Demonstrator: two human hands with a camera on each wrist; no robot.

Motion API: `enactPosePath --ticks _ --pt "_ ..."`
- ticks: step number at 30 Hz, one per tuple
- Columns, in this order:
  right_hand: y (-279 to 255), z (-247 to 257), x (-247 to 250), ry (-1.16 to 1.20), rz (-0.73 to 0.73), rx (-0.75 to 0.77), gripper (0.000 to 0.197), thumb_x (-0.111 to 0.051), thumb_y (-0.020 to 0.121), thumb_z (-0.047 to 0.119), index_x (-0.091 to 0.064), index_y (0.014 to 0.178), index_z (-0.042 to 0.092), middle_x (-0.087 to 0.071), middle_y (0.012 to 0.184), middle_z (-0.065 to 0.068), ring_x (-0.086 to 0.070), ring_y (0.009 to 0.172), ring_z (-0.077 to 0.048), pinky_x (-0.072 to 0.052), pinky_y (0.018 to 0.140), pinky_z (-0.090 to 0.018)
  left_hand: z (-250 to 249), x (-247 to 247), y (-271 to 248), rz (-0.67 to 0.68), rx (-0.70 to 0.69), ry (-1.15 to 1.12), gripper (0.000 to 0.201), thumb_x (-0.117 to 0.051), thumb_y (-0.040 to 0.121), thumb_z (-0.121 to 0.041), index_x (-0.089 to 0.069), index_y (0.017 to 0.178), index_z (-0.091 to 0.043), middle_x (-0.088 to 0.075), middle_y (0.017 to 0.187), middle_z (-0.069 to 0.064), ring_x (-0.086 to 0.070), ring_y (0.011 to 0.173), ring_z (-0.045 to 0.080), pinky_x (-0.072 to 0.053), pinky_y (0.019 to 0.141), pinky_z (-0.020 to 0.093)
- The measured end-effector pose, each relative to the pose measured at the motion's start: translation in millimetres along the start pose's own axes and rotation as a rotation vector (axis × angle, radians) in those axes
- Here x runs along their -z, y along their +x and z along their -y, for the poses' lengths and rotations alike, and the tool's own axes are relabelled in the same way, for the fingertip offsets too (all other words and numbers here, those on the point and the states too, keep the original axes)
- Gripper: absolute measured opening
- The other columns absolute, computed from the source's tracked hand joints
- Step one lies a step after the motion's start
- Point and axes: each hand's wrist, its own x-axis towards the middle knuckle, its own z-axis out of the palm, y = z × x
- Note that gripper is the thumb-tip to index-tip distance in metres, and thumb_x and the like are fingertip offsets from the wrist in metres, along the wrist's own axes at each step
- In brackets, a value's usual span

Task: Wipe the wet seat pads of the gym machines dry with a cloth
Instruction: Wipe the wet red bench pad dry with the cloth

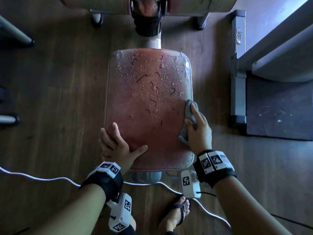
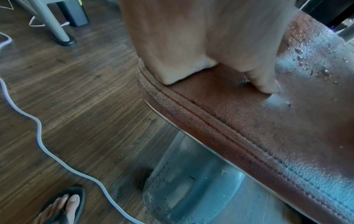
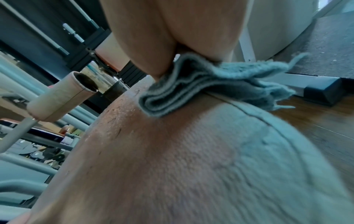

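The red seat pad [image 1: 138,122] carries water beads across its 12 o'clock half. At its 3 o'clock edge the right hand [image 1: 200,133] grips the folded grey cloth [image 1: 189,112] against it — the left hand [image 1: 115,145] lies flat, fingers relaxed, on the 7 o'clock corner.

A left hand [image 2: 201,45] rests on the corner of a brown seat pad [image 2: 268,128] (droplets [image 2: 298,51] bead its far side); a white cable [image 2: 39,133] snakes over the wooden floor [image 2: 86,98].

The left hand [image 1: 116,146] rests on the near-left corner of the reddish padded seat pad [image 1: 145,116]. The right hand [image 1: 199,131] holds a grey folded cloth [image 1: 188,114] on its right edge.
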Motion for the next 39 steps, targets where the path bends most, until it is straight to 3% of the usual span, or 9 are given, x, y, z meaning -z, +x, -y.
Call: enactPosePath --ticks 7,9,11,13,16,20,26,33,39 --pt "67.2 31.2 -11.9 -0.125 0.035 0.018 0.056 -0.055 0.092 0.013 -0.045 0.142 0.037 -0.038 0.149 0.000 -0.046 0.128 -0.016 -0.027 0.094 -0.011 -3.7 2.9 -1.8 0.019 0.019 0.085 0.136 -0.059 0.050 -0.087 0.028 0.144 -0.040 0.027 0.158 0.007 0.006 0.147 0.039 -0.016 0.115 0.057" --pt "98.4 45.6 -14.9 -0.138 0.062 0.051 0.055 -0.054 0.093 0.010 -0.046 0.142 0.034 -0.036 0.150 -0.002 -0.050 0.121 -0.015 -0.026 0.089 -0.002 -4.7 4.9 -1.0 0.052 0.025 0.082 0.136 -0.062 0.052 -0.085 0.030 0.142 -0.040 0.030 0.156 0.006 0.010 0.147 0.038 -0.013 0.116 0.056" --pt "123.3 58.9 -13.7 -0.105 0.078 0.038 0.052 -0.054 0.095 0.009 -0.048 0.141 0.030 -0.038 0.147 -0.004 -0.049 0.105 -0.006 -0.023 0.073 0.010 -6.1 6.6 -1.1 0.060 0.026 0.072 0.136 -0.065 0.054 -0.083 0.031 0.142 -0.041 0.032 0.156 0.005 0.011 0.147 0.037 -0.012 0.116 0.056" --pt "135.5 64.4 -11.3 -0.071 0.087 0.029 0.051 -0.056 0.095 0.011 -0.048 0.141 0.029 -0.041 0.145 -0.006 -0.046 0.100 -0.005 -0.024 0.063 0.011 -7.4 7.3 -1.7 0.058 0.027 0.059 0.136 -0.066 0.055 -0.081 0.031 0.142 -0.042 0.032 0.156 0.004 0.012 0.147 0.036 -0.013 0.116 0.056" --pt "124.8 53.3 -9.9 -0.094 0.087 0.030 0.051 -0.056 0.095 0.018 -0.044 0.143 0.033 -0.041 0.146 -0.002 -0.051 0.112 -0.013 -0.026 0.074 0.005 -7.5 7.2 -2.8 0.054 0.029 0.057 0.136 -0.064 0.053 -0.083 0.031 0.141 -0.042 0.032 0.156 0.003 0.011 0.147 0.036 -0.014 0.116 0.057" --pt "106.2 41.1 -12.9 -0.097 0.090 0.037 0.052 -0.053 0.096 0.024 -0.039 0.145 0.038 -0.037 0.150 0.004 -0.043 0.131 -0.015 -0.028 0.092 -0.012 -5.6 7.3 -2.5 0.069 0.038 0.056 0.137 -0.060 0.050 -0.087 0.033 0.140 -0.044 0.035 0.154 0.002 0.013 0.147 0.036 -0.014 0.115 0.058" --pt "128.7 51.5 -8.9 -0.097 0.130 0.028 0.053 -0.051 0.098 0.024 -0.036 0.147 0.037 -0.040 0.146 0.001 -0.044 0.128 -0.017 -0.031 0.093 -0.015 -7.8 10.4 -2.4 0.086 0.041 0.048 0.137 -0.064 0.053 -0.083 0.033 0.141 -0.043 0.037 0.153 0.002 0.015 0.147 0.035 -0.012 0.115 0.058" --pt "103.2 31.8 -9.6 -0.108 0.097 0.094 0.057 -0.054 0.096 0.019 -0.036 0.147 0.036 -0.037 0.150 0.003 -0.041 0.131 -0.016 -0.030 0.100 -0.016 -10.7 11.2 -3.5 0.097 0.056 0.047 0.138 -0.064 0.054 -0.083 0.035 0.140 -0.041 0.038 0.152 0.004 0.017 0.146 0.035 -0.011 0.114 0.059" --pt "155.9 51.6 -14.9 -0.138 0.142 0.110 0.053 -0.050 0.098 0.016 -0.038 0.147 0.031 -0.035 0.150 -0.006 -0.040 0.133 -0.022 -0.024 0.098 -0.011 -11.4 11.2 -4.9 0.083 0.051 0.023 0.138 -0.069 0.055 -0.079 0.030 0.143 -0.041 0.035 0.154 0.003 0.016 0.146 0.035 -0.011 0.115 0.059"
